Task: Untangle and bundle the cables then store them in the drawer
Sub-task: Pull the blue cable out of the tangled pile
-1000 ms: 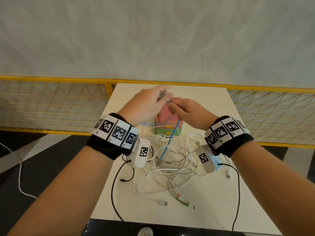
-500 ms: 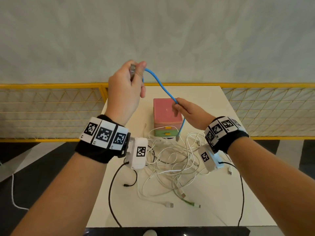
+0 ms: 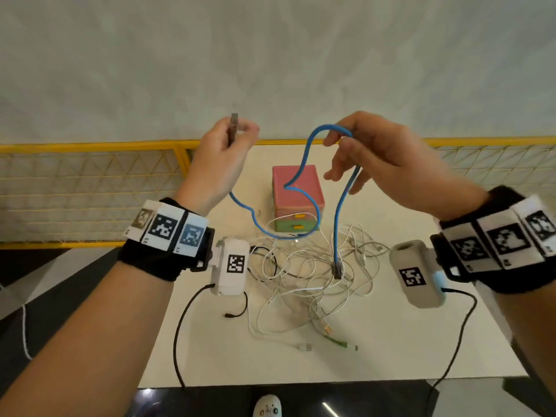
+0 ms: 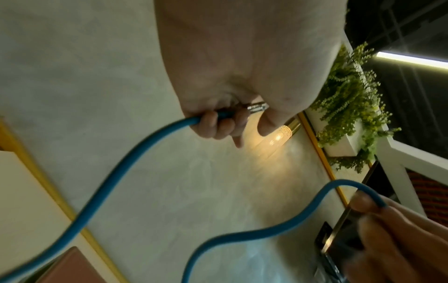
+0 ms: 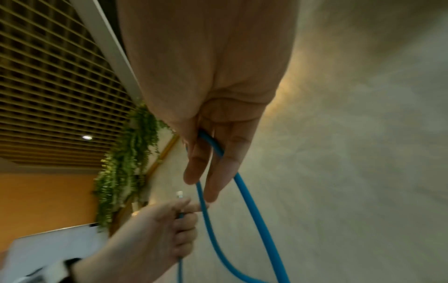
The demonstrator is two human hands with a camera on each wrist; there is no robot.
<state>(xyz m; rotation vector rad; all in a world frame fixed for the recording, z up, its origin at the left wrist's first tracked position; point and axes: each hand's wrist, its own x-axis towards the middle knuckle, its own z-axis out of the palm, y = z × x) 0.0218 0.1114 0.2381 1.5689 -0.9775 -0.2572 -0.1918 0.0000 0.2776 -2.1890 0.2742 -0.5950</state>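
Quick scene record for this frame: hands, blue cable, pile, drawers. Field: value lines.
left hand: holds one plug end of the blue cable, fingers curled round it
right hand: cable looped over its fingers further along
blue cable: lifted clear, sags between hands; free plug hangs over the pile
white cable pile: tangled on table
drawer box: behind the pile, both drawers closed

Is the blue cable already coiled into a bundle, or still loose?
Loose. The blue cable hangs in one open sag between the left hand and right hand, its free plug dangling over the white cables.
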